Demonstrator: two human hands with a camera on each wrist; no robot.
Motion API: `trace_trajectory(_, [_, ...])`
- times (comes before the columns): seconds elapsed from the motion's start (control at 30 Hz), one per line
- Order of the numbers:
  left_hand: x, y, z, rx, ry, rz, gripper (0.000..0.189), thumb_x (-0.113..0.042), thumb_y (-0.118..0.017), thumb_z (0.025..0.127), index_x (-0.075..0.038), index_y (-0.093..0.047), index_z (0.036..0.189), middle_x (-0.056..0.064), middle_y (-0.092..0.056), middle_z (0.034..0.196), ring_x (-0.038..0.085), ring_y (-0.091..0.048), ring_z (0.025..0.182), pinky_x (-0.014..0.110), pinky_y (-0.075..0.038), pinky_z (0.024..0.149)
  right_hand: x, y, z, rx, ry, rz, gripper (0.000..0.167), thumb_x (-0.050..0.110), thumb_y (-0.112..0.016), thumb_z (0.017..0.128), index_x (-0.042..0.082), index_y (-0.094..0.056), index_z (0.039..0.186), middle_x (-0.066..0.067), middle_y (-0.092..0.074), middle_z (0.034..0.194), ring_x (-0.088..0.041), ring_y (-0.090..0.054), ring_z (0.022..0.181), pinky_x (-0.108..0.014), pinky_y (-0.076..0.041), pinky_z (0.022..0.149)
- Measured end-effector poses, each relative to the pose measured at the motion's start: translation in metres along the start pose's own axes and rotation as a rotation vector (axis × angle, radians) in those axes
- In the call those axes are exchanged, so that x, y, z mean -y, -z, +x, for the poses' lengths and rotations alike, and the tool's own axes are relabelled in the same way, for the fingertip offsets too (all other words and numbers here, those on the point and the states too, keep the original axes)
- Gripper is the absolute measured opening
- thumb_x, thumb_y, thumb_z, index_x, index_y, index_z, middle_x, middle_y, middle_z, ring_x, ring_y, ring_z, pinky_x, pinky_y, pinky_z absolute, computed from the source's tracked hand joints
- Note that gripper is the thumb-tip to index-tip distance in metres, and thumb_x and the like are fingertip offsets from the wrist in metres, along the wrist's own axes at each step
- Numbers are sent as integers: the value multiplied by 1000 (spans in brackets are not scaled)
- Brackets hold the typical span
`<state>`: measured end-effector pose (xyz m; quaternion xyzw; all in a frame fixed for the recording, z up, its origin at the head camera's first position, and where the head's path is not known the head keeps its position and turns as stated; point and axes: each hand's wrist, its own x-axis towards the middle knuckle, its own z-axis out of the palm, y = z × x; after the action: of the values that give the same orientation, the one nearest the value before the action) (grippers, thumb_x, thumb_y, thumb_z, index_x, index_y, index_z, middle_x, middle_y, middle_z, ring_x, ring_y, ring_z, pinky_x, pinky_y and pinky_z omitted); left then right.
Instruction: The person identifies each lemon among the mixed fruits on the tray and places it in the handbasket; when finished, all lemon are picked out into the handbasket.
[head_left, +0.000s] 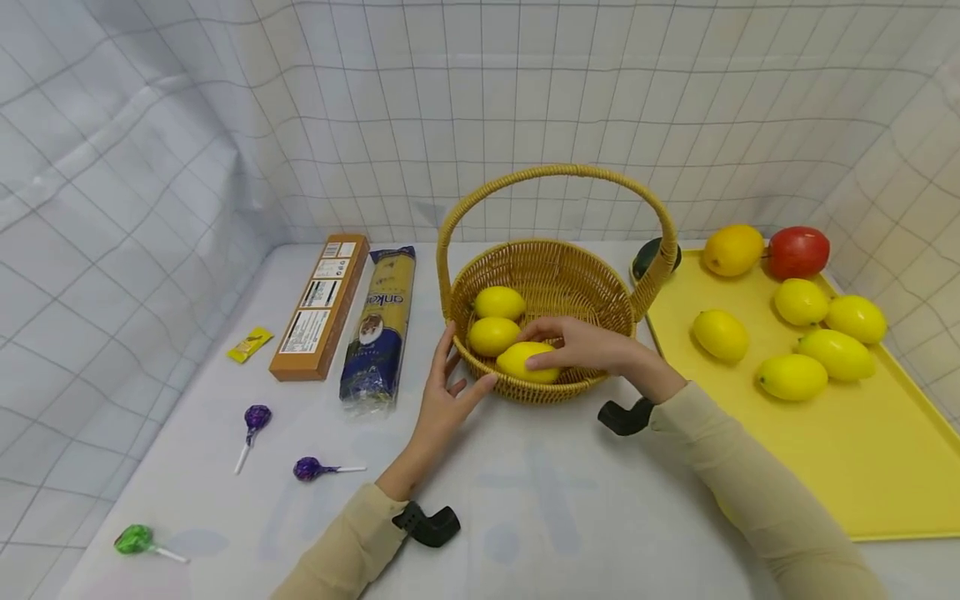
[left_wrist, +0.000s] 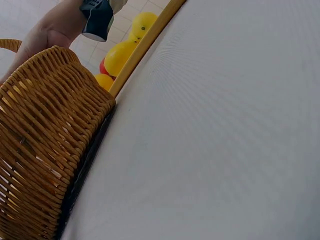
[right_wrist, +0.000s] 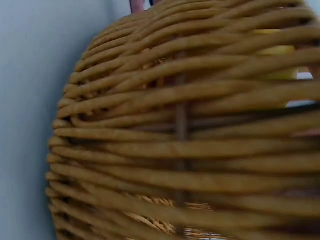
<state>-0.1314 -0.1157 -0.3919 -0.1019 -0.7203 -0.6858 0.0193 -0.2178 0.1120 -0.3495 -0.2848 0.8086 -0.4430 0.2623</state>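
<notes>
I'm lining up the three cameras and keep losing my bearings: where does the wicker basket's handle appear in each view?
Head: the handle is upper middle, arching over the wicker basket.
Left wrist: only a short piece of the handle shows, at the upper left edge.
Right wrist: not visible; the basket's weave fills most of the picture.
Shared landmark: the basket's woven wall, visible in all three.

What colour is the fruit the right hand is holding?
Yellow: that lemon shows best in the head view.

The round golden-brown wicker basket (head_left: 555, 267) looks rough and ribbed; the oval yellow lemons (head_left: 500, 302), smooth, glossy, plastic-like.
</notes>
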Motion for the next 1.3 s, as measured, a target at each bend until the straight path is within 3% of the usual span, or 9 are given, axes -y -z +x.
trace_trajectory(0.23, [-1,-1,1,2,8,7,81,-5,-61,90,-15,-9,152,5,-8,154,31,-20,135,51,-29,102,-3,-8,18,13,1,-62,48,27,-65,90,8,-51,131,-6,-50,129,-22,-45,116,-40,-37,97])
trace_trajectory(0.43, [0,-3,0,2,7,-3,81,-3,-61,90,-14,-9,152,7,-8,154,34,-20,135,52,-28,102,-6,-4,10,-127,45,-13,41,14,-57,95,2,-48,133,-14,-48,131,-30,-44,121,-43,-37,98])
trace_trajectory(0.6, [1,-4,-1,4,13,-1,82,-3,-61,90,-13,-9,152,8,-7,154,34,-20,135,52,-29,102,-10,14,-41,-206,130,9,38,15,-54,97,-1,-49,131,-17,-52,127,-31,-50,114,-39,-43,92])
trace_trajectory(0.8, [-1,0,1,2,2,22,82,-7,-62,91,-15,-9,152,5,-8,154,31,-21,135,51,-29,102,-33,43,-137,-271,139,-57,32,6,-47,99,1,-49,130,-11,-53,125,-18,-51,113,-22,-43,89])
trace_trajectory(0.97, [0,1,2,4,13,12,81,-6,-61,91,-16,-9,152,4,-7,154,30,-20,135,50,-29,102,-75,70,-209,-595,47,-85,30,3,-45,99,-3,-50,127,3,-56,120,-4,-49,109,-11,-38,84])
trace_trajectory(1.03, [4,3,3,0,9,17,81,-7,-62,91,-18,-9,152,3,-8,154,29,-21,135,49,-30,102,-98,79,-226,-735,28,-2,30,3,-46,98,-1,-52,127,8,-58,116,-1,-50,106,-9,-36,83])
trace_trajectory(1.1, [9,4,5,-2,6,19,82,-8,-63,91,-20,-10,152,1,-8,154,29,-21,135,48,-31,102,-120,85,-239,-807,8,90,30,4,-47,98,2,-54,127,13,-58,113,3,-50,104,-8,-36,81])
trace_trajectory(1.2, [18,5,6,3,-13,12,83,-9,-63,90,-21,-10,152,1,-7,154,30,-21,135,49,-31,101,-141,87,-248,-795,-41,167,32,5,-48,98,12,-56,128,19,-57,112,8,-49,101,-6,-36,79])
trace_trajectory(1.3, [22,4,7,7,-17,9,84,-8,-64,90,-23,-10,152,1,-7,154,30,-20,135,50,-31,101,-147,84,-248,-683,-133,75,34,10,-48,99,16,-51,132,23,-50,116,10,-44,101,-6,-34,76])
